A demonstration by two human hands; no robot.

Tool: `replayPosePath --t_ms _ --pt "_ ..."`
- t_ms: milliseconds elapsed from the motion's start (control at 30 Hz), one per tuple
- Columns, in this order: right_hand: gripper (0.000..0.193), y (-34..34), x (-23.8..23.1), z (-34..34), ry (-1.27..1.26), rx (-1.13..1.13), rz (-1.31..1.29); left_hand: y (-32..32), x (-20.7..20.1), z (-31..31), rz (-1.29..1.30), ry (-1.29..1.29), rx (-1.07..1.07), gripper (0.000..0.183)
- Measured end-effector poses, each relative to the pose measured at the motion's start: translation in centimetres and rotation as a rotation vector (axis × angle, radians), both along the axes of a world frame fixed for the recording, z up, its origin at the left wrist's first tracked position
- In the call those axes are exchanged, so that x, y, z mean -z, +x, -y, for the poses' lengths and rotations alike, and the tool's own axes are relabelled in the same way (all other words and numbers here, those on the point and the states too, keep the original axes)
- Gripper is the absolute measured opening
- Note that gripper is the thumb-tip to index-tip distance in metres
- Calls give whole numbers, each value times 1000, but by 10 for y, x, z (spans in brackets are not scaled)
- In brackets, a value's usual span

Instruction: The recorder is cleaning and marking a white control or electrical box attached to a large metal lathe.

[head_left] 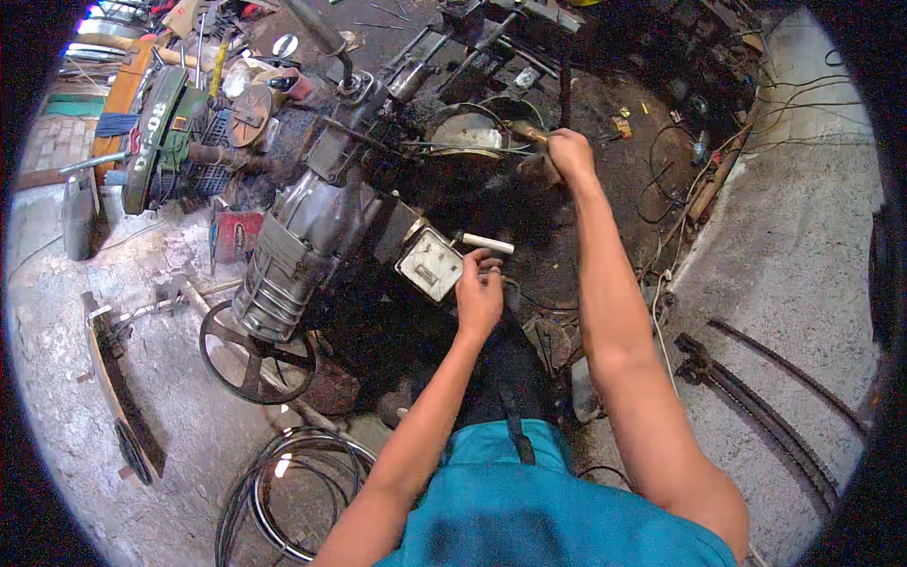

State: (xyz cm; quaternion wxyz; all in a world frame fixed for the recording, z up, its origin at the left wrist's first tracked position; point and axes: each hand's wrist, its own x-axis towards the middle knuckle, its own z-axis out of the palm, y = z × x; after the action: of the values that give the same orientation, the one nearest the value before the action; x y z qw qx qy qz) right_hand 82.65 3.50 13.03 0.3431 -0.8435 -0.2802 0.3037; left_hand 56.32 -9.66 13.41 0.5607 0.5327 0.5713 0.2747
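Observation:
My left hand is at the right side of a grimy white switch box, its fingers loosely stretched and apart. A short white lever sticks out just beyond those fingertips. Farther out, my right hand is closed round a tool with a tan handle; its kind is unclear. The tool's other end points left, over a round metal pan that holds a murky patch of liquid or grime. A greasy metal machine with a cylindrical motor housing stands left of the box.
A black handwheel sits below the machine. Coiled hose lies on the floor by my left arm. Dark ribbed bars lie on the concrete at right, and loose cables run along its edge. Tools and a green grinder-like machine crowd the far left.

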Motion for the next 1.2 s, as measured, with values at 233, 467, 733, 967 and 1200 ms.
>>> replayPosePath --t_ms 233,467,733,967,1200 --pt "93 -32 28 1 11 91 -217 -24 -14 -12 -19 -54 -95 27" --pt "55 53 117 82 362 227 -584 14 -3 0 63 -84 -18 31" --pt "43 -166 -16 161 358 223 -663 -32 -7 30 116 156 198 56" --pt "49 -249 -1 170 350 -267 -228 -130 -22 25 -116 -161 17 31" --pt "38 -280 39 78 356 -527 548 -159 100 -4 357 -664 -478 56"
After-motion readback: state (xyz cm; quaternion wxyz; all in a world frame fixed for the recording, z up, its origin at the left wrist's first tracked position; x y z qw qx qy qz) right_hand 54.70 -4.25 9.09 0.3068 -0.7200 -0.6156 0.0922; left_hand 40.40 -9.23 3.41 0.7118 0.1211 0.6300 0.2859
